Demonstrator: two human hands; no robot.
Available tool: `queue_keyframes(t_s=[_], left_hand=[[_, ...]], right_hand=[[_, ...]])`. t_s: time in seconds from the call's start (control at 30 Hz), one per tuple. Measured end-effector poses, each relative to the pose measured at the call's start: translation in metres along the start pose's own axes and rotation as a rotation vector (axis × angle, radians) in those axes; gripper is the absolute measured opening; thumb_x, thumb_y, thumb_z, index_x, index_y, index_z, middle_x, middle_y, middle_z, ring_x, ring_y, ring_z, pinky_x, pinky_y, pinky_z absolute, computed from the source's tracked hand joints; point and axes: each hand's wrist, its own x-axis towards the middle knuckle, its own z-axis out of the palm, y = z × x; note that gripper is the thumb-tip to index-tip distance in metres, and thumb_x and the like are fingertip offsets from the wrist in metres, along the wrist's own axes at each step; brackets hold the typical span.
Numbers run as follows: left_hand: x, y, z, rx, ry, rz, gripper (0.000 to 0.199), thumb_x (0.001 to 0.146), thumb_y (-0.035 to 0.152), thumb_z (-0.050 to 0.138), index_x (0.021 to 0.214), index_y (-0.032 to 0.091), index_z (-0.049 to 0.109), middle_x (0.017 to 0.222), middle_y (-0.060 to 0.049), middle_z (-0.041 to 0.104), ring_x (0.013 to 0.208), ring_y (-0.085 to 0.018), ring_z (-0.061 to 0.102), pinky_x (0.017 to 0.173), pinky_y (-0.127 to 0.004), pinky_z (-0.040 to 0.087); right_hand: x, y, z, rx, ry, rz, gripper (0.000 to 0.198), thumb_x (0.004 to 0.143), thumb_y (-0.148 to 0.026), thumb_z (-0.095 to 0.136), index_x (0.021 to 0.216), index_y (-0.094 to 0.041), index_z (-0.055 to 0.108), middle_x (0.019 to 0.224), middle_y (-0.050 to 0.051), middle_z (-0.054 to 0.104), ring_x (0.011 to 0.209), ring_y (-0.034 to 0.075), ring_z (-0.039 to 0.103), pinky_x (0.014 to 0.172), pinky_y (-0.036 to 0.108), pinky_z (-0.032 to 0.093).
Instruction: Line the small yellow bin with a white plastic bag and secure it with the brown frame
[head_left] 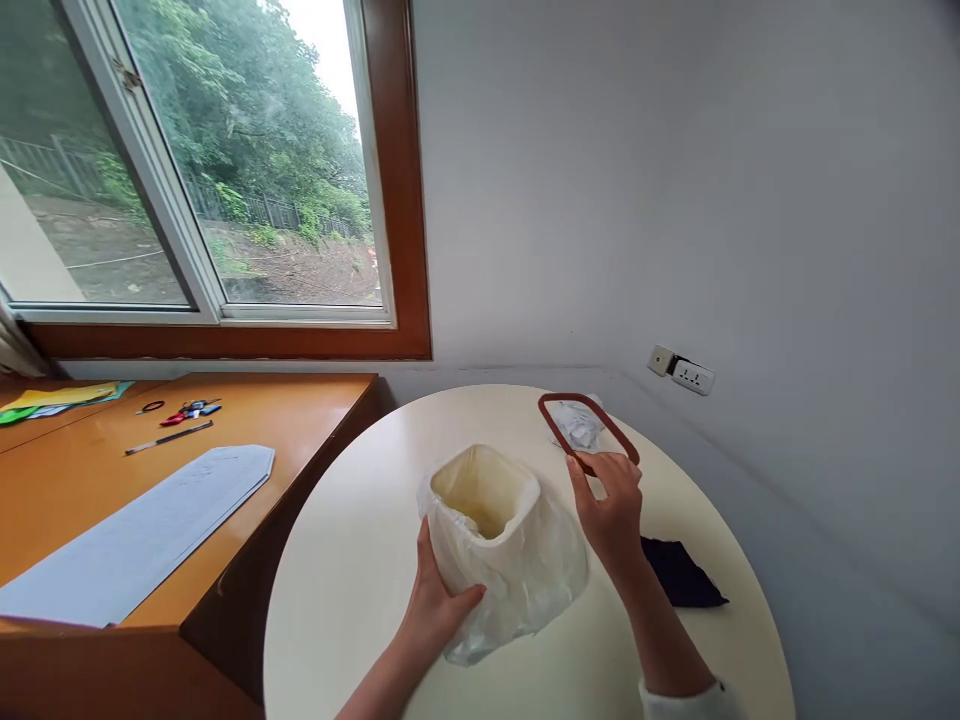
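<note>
A small cream trash bin stands on the round table, its rounded-square mouth facing up. A thin white plastic bag lines it, folded over the rim and hanging loose down the outside. My left hand holds the bin's near left side through the bag, thumb in front; some fingers are hidden behind it. Raised to the right of the bin, my right hand is closed on the near side of a brown rounded-square rim ring. The ring is apart from the bin.
Crumpled white plastic lies behind the ring on the round table. A dark folded cloth rests near my right forearm. On the wooden desk are paper sheets, a pen and keys. Wall sockets are at right.
</note>
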Motion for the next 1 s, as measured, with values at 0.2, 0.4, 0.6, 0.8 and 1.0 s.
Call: queue_keyframes(t_s=[0.2,0.4,0.6,0.8,1.0], left_hand=[[0.003,0.010,0.001,-0.127,0.034,-0.006,0.102,0.060,0.044,0.070,0.137,0.027,0.005,0.132,-0.013,0.033,0.120,-0.033,0.040,0.096,-0.050,0.037],[0.004,0.022,0.002,-0.115,0.087,-0.024,0.103,0.055,0.050,0.071,0.135,0.026,0.011,0.130,-0.013,0.032,0.117,-0.034,0.040,0.093,-0.050,0.038],[0.007,0.025,-0.001,-0.115,0.115,-0.047,0.099,0.057,0.058,0.066,0.133,0.026,0.012,0.129,-0.013,0.032,0.117,-0.033,0.040,0.092,-0.049,0.039],[0.012,0.013,-0.007,-0.103,0.125,-0.044,0.089,0.063,0.057,0.062,0.131,0.026,0.015,0.127,-0.011,0.033,0.118,-0.033,0.038,0.093,-0.048,0.039],[0.017,0.009,-0.015,-0.022,0.189,-0.129,0.071,0.071,0.053,0.057,0.126,0.027,0.020,0.130,-0.007,0.027,0.125,-0.028,0.028,0.102,-0.045,0.031]], right_hand=[[-0.056,0.085,0.010,-0.289,-0.207,0.032,0.027,0.090,-0.029,0.039,0.084,-0.018,0.063,0.080,0.005,0.066,0.081,0.019,0.057,0.085,0.038,0.025],[-0.088,0.114,0.014,-0.318,-0.290,0.095,0.033,0.091,-0.032,0.035,0.084,-0.017,0.063,0.079,0.006,0.064,0.077,0.019,0.057,0.079,0.035,0.028],[-0.091,0.113,0.012,-0.397,-0.368,0.164,0.027,0.085,-0.027,0.040,0.075,-0.017,0.063,0.074,0.005,0.063,0.076,0.019,0.057,0.080,0.039,0.028],[-0.098,0.120,0.009,-0.441,-0.289,0.138,0.020,0.079,-0.021,0.042,0.076,-0.020,0.061,0.075,0.006,0.063,0.077,0.023,0.055,0.079,0.046,0.027],[-0.097,0.111,0.018,-0.324,-0.269,0.086,0.021,0.082,-0.017,0.039,0.087,-0.026,0.058,0.085,0.006,0.064,0.080,0.021,0.057,0.077,0.039,0.030]])
